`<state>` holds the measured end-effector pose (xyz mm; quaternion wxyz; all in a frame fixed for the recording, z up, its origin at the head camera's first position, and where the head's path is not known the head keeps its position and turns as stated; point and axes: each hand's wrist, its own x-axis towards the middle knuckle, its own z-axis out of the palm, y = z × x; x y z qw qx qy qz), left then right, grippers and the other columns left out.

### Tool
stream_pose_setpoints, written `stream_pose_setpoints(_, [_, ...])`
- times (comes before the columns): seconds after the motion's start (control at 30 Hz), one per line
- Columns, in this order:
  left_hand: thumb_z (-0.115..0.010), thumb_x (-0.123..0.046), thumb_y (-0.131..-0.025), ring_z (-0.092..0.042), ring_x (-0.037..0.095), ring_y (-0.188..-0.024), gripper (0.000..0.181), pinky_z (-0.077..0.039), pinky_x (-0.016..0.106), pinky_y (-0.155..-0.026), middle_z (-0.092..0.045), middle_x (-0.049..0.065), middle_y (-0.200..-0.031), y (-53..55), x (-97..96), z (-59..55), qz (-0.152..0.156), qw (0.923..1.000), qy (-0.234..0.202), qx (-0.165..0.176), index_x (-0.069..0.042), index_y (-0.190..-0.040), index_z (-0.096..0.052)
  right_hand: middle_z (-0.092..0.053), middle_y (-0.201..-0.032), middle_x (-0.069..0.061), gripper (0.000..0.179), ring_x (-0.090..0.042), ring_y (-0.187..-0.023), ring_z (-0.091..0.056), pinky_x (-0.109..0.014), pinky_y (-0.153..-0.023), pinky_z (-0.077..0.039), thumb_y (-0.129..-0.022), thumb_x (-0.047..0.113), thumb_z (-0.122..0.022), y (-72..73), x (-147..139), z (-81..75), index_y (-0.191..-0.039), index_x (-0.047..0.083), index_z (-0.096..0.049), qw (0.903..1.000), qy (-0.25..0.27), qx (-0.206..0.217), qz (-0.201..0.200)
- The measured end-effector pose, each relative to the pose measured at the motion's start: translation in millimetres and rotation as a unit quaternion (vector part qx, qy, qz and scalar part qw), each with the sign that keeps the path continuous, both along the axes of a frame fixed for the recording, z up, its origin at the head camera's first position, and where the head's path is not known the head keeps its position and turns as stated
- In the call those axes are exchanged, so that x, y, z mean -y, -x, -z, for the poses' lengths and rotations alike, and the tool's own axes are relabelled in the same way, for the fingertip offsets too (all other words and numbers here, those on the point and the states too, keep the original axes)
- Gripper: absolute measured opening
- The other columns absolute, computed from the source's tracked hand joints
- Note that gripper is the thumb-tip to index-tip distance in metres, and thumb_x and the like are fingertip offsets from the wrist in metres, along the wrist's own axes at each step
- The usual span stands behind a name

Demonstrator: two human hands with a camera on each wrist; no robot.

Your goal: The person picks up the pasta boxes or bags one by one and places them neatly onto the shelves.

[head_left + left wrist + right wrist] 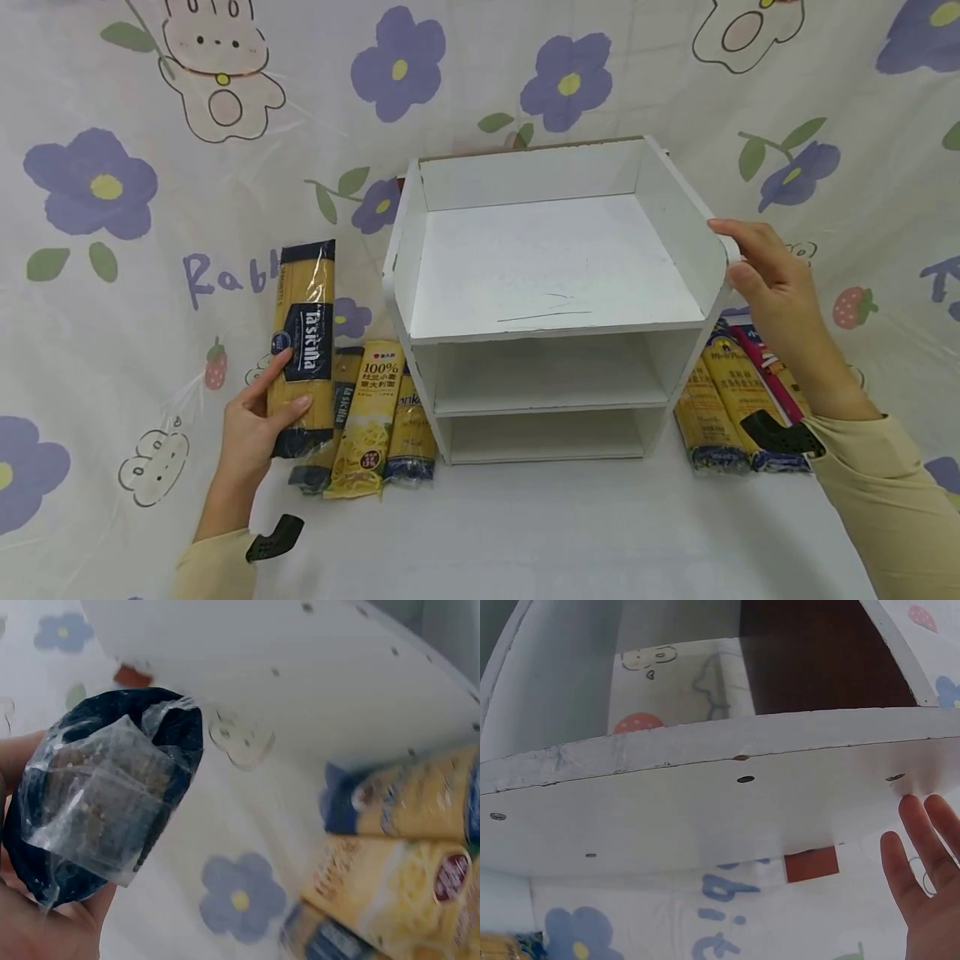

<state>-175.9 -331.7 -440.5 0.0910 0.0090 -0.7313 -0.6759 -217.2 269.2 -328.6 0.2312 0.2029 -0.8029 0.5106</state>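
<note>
My left hand [255,425] grips a spaghetti pack [306,333] with dark blue ends, holding it upright, left of the white shelf unit [555,267]. The left wrist view looks at the pack's crinkled clear-and-blue end [105,795], with the fingers wrapped at its side. Over at the unit's right side panel, my right hand [780,287] touches the upper front edge. Seen from the right wrist, the fingers [922,847] are nearly straight, their tips against the panel's outer face [667,817]. The right thumb is out of that view.
Several pasta packs [367,417] lean together left of the unit. More packs [723,392] stand to its right, one with a pink edge. The unit has an open top tray and two compartments below. A flower-and-rabbit cloth [480,50] hangs behind; the white surface [525,533] lies in front.
</note>
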Motion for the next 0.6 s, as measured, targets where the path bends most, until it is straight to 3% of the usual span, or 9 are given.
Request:
stream_pose_setpoints(0.33, [-0.068, 0.010, -0.086, -0.062, 0.010, -0.114, 0.071, -0.057, 0.019, -0.087, -0.051, -0.001, -0.144, -7.6, -32.4, -45.6, 0.014, 0.9974, -0.040, -0.059, -0.016, -0.149, -0.046, -0.053, -0.138, 0.014, 0.042, -0.001, -0.129, -0.051, -0.006, -0.094, -0.046, -0.103, 0.011, -0.048, 0.6, 1.0, 1.0, -0.145, 0.014, -0.050, 1.0000, 0.001, -0.007, 0.000])
stream_pose_setpoints(0.6, [-0.063, 0.014, -0.087, -0.059, 0.014, -0.120, 0.071, -0.056, 0.021, -0.092, -0.050, 0.003, -0.146, -15.3, -58.9, -79.2, 0.063, 0.9881, -0.067, -0.123, -0.012, -0.150, -0.044, -0.053, -0.138, 0.013, 0.043, -0.002, -0.129, -0.050, -0.007, -0.095, -0.047, -0.103, 0.010, -0.048, 0.9, 0.1, 1.8, -0.145, 0.014, -0.050, 1.0000, 0.002, -0.002, 0.004])
